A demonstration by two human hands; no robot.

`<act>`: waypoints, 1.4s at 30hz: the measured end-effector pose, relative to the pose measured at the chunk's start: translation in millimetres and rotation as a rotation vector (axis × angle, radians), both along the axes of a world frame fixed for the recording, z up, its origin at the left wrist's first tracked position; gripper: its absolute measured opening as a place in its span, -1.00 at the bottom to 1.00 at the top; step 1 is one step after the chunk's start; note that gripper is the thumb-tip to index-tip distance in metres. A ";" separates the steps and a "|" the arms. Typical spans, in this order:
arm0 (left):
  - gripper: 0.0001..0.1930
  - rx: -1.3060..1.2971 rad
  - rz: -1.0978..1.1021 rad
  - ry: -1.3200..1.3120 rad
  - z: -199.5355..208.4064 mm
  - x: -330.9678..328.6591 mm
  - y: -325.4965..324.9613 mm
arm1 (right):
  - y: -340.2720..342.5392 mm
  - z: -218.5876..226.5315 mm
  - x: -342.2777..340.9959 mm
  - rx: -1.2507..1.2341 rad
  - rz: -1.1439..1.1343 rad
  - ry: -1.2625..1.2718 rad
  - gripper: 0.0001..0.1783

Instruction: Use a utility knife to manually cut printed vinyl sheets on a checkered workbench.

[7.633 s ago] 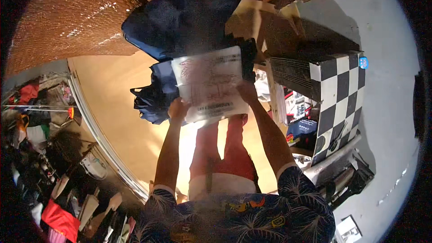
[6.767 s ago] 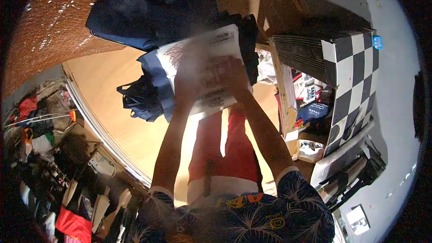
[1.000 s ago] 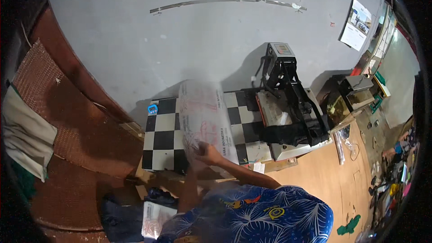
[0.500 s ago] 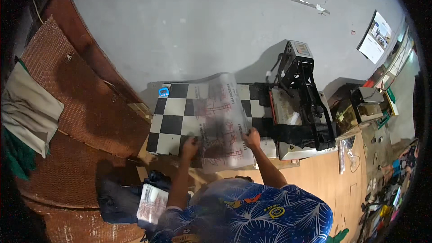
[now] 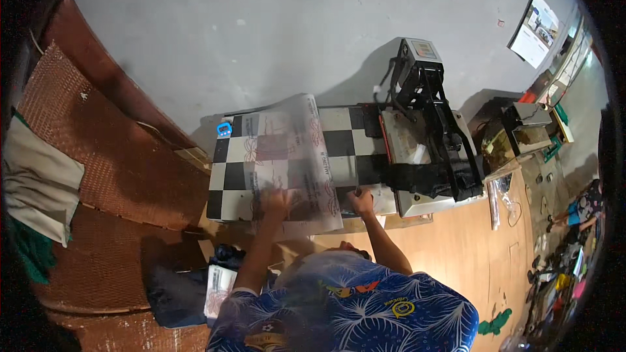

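A translucent printed film sheet (image 5: 297,156) with red drawings and dark lettering lies across the black-and-white checkered table (image 5: 339,146), its near edge hanging past the table's front. My left hand (image 5: 275,203) is at the sheet's near left part, blurred and seemingly seen through the film, so its fingers cannot be read. Just right of the sheet, over the table's front edge, my right hand (image 5: 360,202) is closed. Something small and dark appears at its fingertips, too small to name.
A heat press (image 5: 433,137) stands at the table's right, a dark cloth (image 5: 417,179) across its front. A small blue timer (image 5: 223,130) sits at the far left corner. Dark clothes (image 5: 179,296) and a printed pack (image 5: 219,290) lie lower left. A grey wall (image 5: 261,39) rises behind.
The film sheet has shifted left across the table. My right hand has come away from its right edge, and my left hand now overlaps its near left part. The whole view has also shifted slightly.
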State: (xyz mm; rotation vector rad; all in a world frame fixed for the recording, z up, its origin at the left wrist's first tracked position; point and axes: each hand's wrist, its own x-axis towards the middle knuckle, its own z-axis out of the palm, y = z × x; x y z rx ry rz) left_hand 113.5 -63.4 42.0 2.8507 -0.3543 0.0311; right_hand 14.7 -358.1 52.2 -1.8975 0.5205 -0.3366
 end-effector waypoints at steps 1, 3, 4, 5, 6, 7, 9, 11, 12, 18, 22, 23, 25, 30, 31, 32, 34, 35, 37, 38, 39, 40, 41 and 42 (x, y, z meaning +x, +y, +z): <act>-0.64 -0.009 -0.051 0.022 -4.8 0.5 -5.0 | 1.0 -2.7 -0.9 0.007 0.007 0.017 -0.61; -0.57 -0.494 -0.137 0.041 -18.8 6.9 -37.1 | 4.6 -6.7 0.8 0.156 -0.051 0.039 -0.62; -0.57 -0.511 -0.163 -0.037 -24.7 6.8 -47.4 | 4.0 -7.4 0.1 0.131 -0.026 -0.030 -0.62; -0.52 -0.534 -0.123 0.033 -30.2 9.5 -59.7 | 3.7 -8.0 -0.3 0.138 0.014 -0.053 -0.64; -0.47 -0.569 -0.090 0.088 -35.5 11.5 -71.3 | 3.6 -8.9 0.1 0.144 0.054 -0.076 -0.65; -0.41 -0.536 -0.068 0.081 -41.0 12.4 -81.1 | 3.5 -10.6 0.1 0.139 0.053 -0.071 -0.65; -0.41 -0.509 -0.060 0.138 -51.2 20.2 -95.1 | 2.8 -18.8 3.4 0.246 0.158 -0.140 -0.68; -0.40 -0.500 -0.058 0.171 -61.6 27.9 -108.3 | 4.6 -35.1 7.3 0.295 0.215 0.028 -0.64; -0.42 -0.552 -0.032 0.200 -65.9 31.7 -114.0 | 5.7 -45.9 10.8 0.302 0.194 0.201 -0.63; -0.49 -0.698 -0.006 0.302 -55.4 32.5 -142.7 | -4.8 -86.9 1.8 0.348 0.183 0.032 -0.62; -0.39 -0.557 -0.047 0.342 -40.2 17.8 -171.6 | -12.6 -60.1 -12.5 0.076 0.074 0.025 -0.57; -0.47 -0.607 -0.114 0.101 -41.7 11.9 -179.2 | -16.5 -51.4 -17.3 0.024 0.053 0.088 -0.56; -0.46 -0.533 -0.099 0.081 -47.7 4.8 -196.2 | -23.5 -38.3 -21.4 0.050 0.016 0.206 -0.53; -0.38 -0.436 -0.163 0.207 -49.0 -7.0 -216.4 | -21.4 -33.2 -27.8 0.098 -0.054 0.110 -0.57; -0.41 -0.421 -0.200 0.196 -44.7 -8.3 -219.8 | -21.1 -33.2 -31.2 0.062 -0.047 0.041 -0.57; -0.44 -0.407 -0.234 0.199 -39.7 -10.3 -223.5 | -20.7 -32.4 -35.7 -0.061 -0.081 0.069 -0.58; -0.49 -0.283 -0.275 0.266 -28.4 -12.3 -231.0 | -21.8 -27.8 -42.3 -0.186 -0.110 0.100 -0.59; -0.50 -0.170 -0.299 0.312 -23.2 -13.9 -234.7 | -22.7 -24.3 -43.3 -0.293 -0.133 0.110 -0.61; -0.52 -0.174 -0.242 0.443 -15.3 -21.1 -245.0 | -25.1 -16.2 -43.0 -0.400 -0.148 0.116 -0.63; -0.53 -0.180 -0.204 0.495 -11.9 -21.9 -245.0 | -26.9 -12.2 -41.8 -0.488 -0.192 0.119 -0.65; -0.54 -0.184 -0.165 0.546 -9.1 -22.8 -245.0 | -27.9 -8.8 -41.1 -0.584 -0.229 0.137 -0.66; -0.57 -0.184 -0.208 0.311 -6.5 -22.2 -240.7 | -28.6 -6.2 -40.4 -0.556 -0.251 0.195 -0.67; -0.59 -0.145 -0.243 0.156 -4.3 -21.2 -235.6 | -29.3 -4.6 -39.8 -0.553 -0.246 0.191 -0.67; -0.59 -0.177 -0.248 0.073 -2.4 -19.8 -226.1 | -29.5 -3.9 -39.2 -0.583 -0.229 0.183 -0.67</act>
